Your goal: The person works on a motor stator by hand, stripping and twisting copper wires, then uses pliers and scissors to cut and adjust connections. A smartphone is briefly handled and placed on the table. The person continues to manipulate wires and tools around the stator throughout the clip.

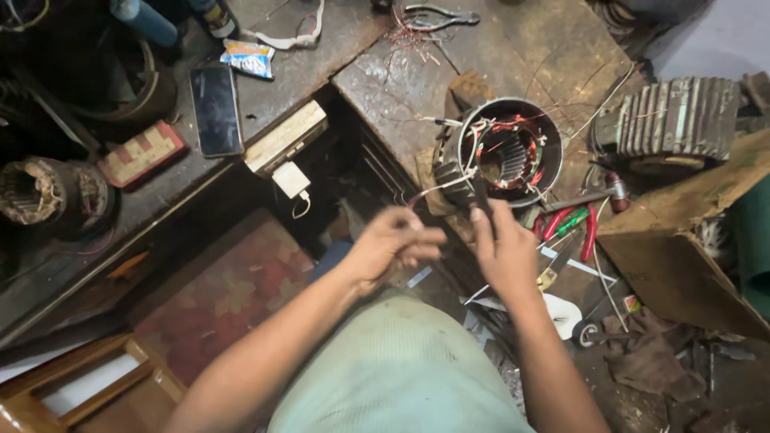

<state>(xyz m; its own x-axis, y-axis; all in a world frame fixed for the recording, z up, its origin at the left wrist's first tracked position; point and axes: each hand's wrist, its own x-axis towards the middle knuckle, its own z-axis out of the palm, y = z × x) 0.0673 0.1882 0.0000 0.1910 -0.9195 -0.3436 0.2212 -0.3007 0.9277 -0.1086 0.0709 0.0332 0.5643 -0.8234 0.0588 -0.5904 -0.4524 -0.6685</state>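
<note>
A round motor stator with copper windings and loose red and white leads lies on the worn wooden bench. My left hand pinches a thin white lead wire that runs up to the stator. My right hand grips a small dark tool, its tip pointing at the stator's near rim. Both hands hover just in front of the stator, close together.
Red-handled pliers lie right of my right hand. A ribbed motor housing sits far right beside a cardboard box. On the left shelf rest a black phone, a white charger and another stator. Pliers lie at the top.
</note>
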